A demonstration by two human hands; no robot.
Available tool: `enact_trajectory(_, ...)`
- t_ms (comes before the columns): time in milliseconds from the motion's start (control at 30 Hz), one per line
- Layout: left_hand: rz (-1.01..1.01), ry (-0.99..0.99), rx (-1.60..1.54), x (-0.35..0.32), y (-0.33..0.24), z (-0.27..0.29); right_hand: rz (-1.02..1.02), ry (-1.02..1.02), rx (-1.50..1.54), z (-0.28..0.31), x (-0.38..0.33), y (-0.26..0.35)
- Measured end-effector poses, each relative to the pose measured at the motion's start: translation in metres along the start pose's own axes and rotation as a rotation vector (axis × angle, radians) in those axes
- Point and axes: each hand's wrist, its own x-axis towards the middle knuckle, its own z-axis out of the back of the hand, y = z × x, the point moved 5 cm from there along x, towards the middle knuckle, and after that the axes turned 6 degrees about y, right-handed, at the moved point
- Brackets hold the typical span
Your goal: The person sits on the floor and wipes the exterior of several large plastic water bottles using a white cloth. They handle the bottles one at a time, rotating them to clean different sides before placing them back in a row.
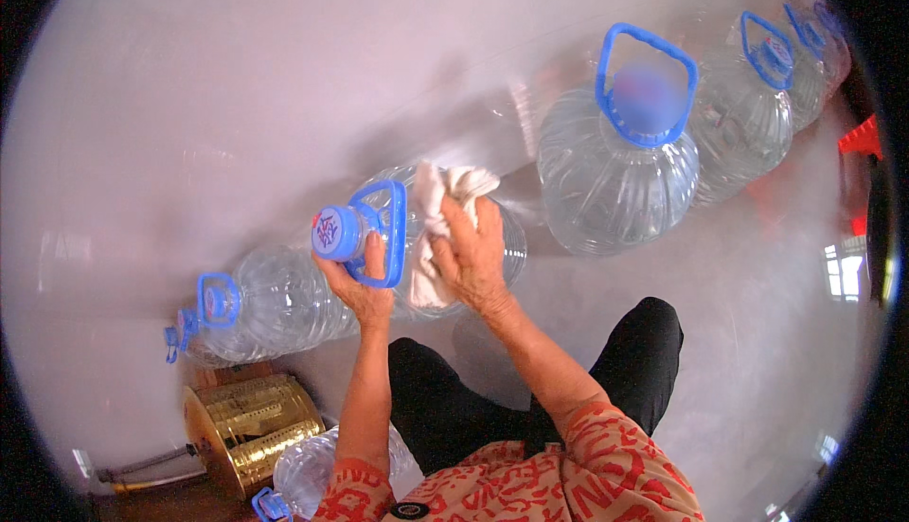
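A large clear plastic water bottle (511,255) with a blue cap and a blue carrying handle (399,238) lies tilted in front of me, its neck toward the left. My left hand (358,281) is closed around the neck, just under the cap, with the thumb inside the handle loop. Bunched in my right hand (472,255) is a white cloth (431,281), pressed against the bottle's side. The cloth and hand hide part of the bottle's body.
To the right stands a row of large clear bottles (615,195) with blue handles. More bottles (284,290) are at the left. A gold cylindrical object (260,423) sits at the lower left, beside another bottle (308,465). Something red (860,139) shows at the right edge.
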Motion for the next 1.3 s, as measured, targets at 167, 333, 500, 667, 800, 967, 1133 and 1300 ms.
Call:
enact_trajectory(167, 0.018, 0.006, 0.038, 0.004, -0.001, 0.003, -0.196, -0.034, 0.263, -0.009, 0.008, -0.043)
enact_trajectory(333, 0.023, -0.011, 0.074, 0.003, -0.001, 0.003, -0.467, 0.081, 0.39, -0.025, 0.004, -0.113)
enact_trajectory(500, 0.041, -0.042, 0.07, 0.003, -0.003, 0.006, -0.455, 0.147, 0.315, -0.036, -0.004, -0.153)
enact_trajectory(667, 0.064, -0.041, 0.118, 0.0, -0.001, 0.007, -0.464, 0.01, 0.511, -0.032, -0.022, -0.16)
enact_trajectory(800, 0.06, -0.048, 0.134, -0.003, 0.006, 0.014, -0.578, -0.043, 0.395, -0.008, -0.039, -0.093)
enact_trajectory(967, 0.008, -0.049, 0.122, -0.01, -0.004, 0.012, -0.201, 0.037, 0.047, 0.009, -0.05, -0.02)
enact_trajectory(1133, -0.009, 0.019, 0.079, -0.017, 0.003, 0.019, 0.164, 0.069, -0.183, 0.005, -0.028, 0.023)
enact_trajectory(1300, 0.05, 0.061, 0.082, -0.013, 0.008, 0.009, 0.068, 0.061, -0.051, 0.003, -0.003, -0.002)
